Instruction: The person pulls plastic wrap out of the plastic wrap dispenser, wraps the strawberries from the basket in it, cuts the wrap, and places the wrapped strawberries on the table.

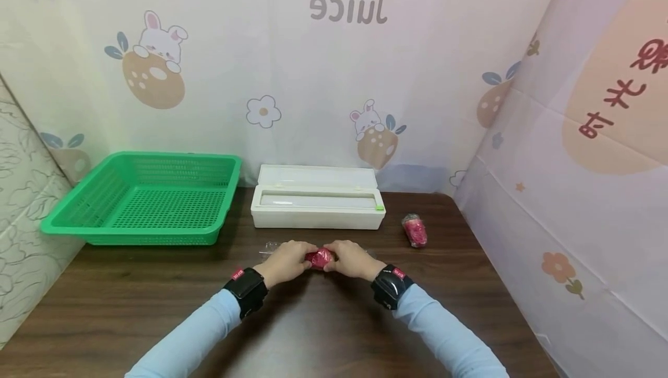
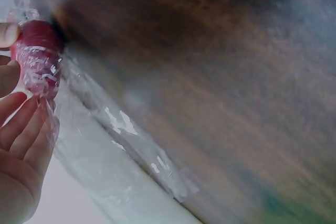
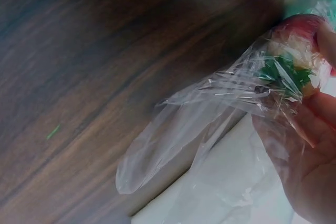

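A red, radish-like thing (image 1: 320,258) with a pale and green end (image 3: 286,74) is wrapped in clear cling film (image 3: 173,129). It sits between both hands just above or on the table, in front of a white cling film box. My left hand (image 1: 290,261) grips one end, thumb and fingers bent about it. The other end is held by my right hand (image 1: 351,258), its thumb and fingertips against the film. Loose film spreads out past both hands, and in the left wrist view a flap of film (image 2: 121,124) trails away from the red thing.
The white cling film box (image 1: 318,217) stands behind the hands with its lid raised. To its left is a green plastic basket (image 1: 130,237). A second red thing wrapped in film (image 1: 414,231) lies to the right. A tiny green scrap (image 3: 53,131) is on the table (image 1: 313,331).
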### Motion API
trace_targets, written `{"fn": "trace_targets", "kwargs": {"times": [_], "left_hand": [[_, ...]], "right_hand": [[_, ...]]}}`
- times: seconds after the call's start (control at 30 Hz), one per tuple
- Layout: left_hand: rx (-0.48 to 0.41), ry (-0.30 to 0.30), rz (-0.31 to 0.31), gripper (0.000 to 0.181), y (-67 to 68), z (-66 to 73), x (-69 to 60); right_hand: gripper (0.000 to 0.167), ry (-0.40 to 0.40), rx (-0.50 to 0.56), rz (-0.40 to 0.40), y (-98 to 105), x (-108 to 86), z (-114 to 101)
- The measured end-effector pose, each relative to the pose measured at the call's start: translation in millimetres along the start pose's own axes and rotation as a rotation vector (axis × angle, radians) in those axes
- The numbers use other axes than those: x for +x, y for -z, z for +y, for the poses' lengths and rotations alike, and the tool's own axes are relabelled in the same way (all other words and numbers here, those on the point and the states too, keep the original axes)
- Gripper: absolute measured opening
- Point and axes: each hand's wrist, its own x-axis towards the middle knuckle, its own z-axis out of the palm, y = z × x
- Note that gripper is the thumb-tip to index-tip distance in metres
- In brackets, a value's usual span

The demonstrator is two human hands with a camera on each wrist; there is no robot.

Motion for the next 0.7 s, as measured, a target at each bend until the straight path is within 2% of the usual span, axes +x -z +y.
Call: {"fn": "trace_targets", "kwargs": {"times": [0.07, 0.23, 0.47, 0.7], "left_hand": [[0.026, -0.001, 0.020, 0.031, -3.2, -1.7, 1.2], [0.018, 0.011, 0.036, 0.034, -9.1, -6.8, 5.7], [0.000, 0.053, 0.027, 0.036, -12.2, -11.7, 12.0], [-0.005, 0.075, -0.019, 0.039, -13.5, -16.3, 17.6]], "right_hand": [[0.052, -0.013, 0.024, -0.016, 2, 1.9, 0], [0.053, -0.036, 0.049, -0.045, 4, 4.5, 2], [0.041, -0.055, 0.121, -0.041, 3, 5.3, 7], [0.031, -0.036, 0.169, -0.044, 1, 8.0, 7]]}}
